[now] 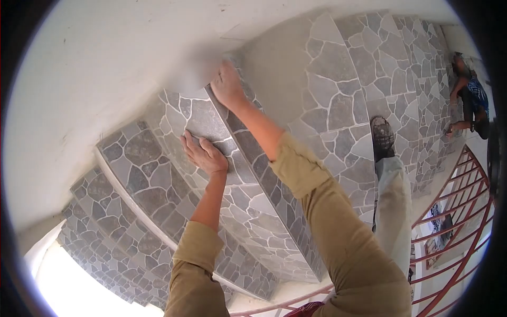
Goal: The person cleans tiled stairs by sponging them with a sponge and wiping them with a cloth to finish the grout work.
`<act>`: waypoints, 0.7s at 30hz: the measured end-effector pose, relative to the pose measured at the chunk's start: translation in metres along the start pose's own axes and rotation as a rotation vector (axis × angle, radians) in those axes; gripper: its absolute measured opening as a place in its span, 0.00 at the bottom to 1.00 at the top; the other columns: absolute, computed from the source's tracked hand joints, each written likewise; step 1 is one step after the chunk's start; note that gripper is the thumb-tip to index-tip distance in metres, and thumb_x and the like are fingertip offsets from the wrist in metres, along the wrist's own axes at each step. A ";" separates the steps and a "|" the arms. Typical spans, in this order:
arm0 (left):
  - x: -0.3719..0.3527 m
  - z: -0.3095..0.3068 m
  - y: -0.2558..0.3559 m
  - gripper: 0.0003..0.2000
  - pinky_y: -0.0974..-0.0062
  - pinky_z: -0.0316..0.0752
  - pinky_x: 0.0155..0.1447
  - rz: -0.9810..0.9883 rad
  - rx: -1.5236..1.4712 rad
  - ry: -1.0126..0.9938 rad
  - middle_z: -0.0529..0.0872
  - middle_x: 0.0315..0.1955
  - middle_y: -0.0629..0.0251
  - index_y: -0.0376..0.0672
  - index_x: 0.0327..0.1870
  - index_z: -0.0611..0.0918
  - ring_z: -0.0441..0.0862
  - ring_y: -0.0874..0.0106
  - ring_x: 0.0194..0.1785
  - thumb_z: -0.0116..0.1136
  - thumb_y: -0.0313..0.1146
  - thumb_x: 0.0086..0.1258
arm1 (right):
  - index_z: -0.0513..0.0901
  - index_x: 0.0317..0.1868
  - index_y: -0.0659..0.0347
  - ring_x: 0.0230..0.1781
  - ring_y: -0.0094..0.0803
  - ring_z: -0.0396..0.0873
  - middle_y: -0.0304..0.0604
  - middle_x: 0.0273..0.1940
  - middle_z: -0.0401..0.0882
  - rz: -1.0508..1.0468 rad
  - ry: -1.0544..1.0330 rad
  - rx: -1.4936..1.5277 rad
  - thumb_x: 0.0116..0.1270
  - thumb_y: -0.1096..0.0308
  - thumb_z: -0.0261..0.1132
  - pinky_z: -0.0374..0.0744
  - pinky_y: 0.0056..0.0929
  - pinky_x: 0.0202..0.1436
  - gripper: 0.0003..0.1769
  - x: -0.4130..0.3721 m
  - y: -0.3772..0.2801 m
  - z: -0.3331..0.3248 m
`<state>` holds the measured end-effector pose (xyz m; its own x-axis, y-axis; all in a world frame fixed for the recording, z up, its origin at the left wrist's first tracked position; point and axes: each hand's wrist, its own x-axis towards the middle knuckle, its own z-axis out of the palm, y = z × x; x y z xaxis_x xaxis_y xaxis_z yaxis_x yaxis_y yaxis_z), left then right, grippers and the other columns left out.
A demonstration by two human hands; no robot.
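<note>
My left hand (205, 153) lies flat with fingers apart on a stair tread (203, 117) covered in grey stone-pattern tile with pale joint lines. Higher up, my right hand (228, 87) is closed, fingers curled, at the tread's dark front edge (240, 140), close to the white wall (121, 58). A blurred patch beside the right fingers hides whatever they may hold. Both forearms reach in from below, in rolled khaki sleeves.
More tiled steps (142, 174) curve away at left. On the right, a dark open-work shoe (382, 138) on a pale-trousered leg rests on the tiles. A red metal railing (454, 222) runs at lower right. Another person (473, 100) crouches at far right, hands near the tiles.
</note>
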<state>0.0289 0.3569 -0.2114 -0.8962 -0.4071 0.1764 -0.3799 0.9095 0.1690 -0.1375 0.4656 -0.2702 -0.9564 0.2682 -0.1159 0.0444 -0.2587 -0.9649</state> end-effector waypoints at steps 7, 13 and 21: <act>0.005 0.000 0.003 0.30 0.50 0.45 0.77 0.006 -0.002 -0.031 0.60 0.74 0.44 0.39 0.74 0.64 0.55 0.50 0.77 0.38 0.48 0.77 | 0.83 0.41 0.63 0.44 0.63 0.78 0.61 0.44 0.83 0.100 0.041 -0.322 0.71 0.58 0.57 0.74 0.55 0.51 0.16 -0.025 -0.003 -0.005; 0.006 -0.005 0.005 0.29 0.49 0.45 0.77 -0.020 0.006 -0.046 0.60 0.73 0.43 0.39 0.74 0.65 0.55 0.47 0.76 0.39 0.45 0.76 | 0.81 0.50 0.67 0.53 0.61 0.76 0.66 0.46 0.81 0.193 -0.018 -0.395 0.72 0.58 0.57 0.71 0.51 0.60 0.19 0.007 0.059 -0.005; 0.006 -0.007 0.009 0.28 0.51 0.49 0.77 -0.055 0.032 -0.012 0.63 0.72 0.41 0.38 0.72 0.68 0.58 0.47 0.75 0.42 0.44 0.76 | 0.70 0.71 0.62 0.71 0.53 0.65 0.55 0.71 0.67 0.766 -0.264 -0.481 0.79 0.66 0.44 0.63 0.45 0.74 0.24 -0.334 0.041 -0.163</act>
<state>0.0218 0.3625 -0.2015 -0.8765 -0.4555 0.1560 -0.4355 0.8882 0.1466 0.2312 0.5170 -0.3095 -0.6493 -0.0510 -0.7588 0.7463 0.1493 -0.6487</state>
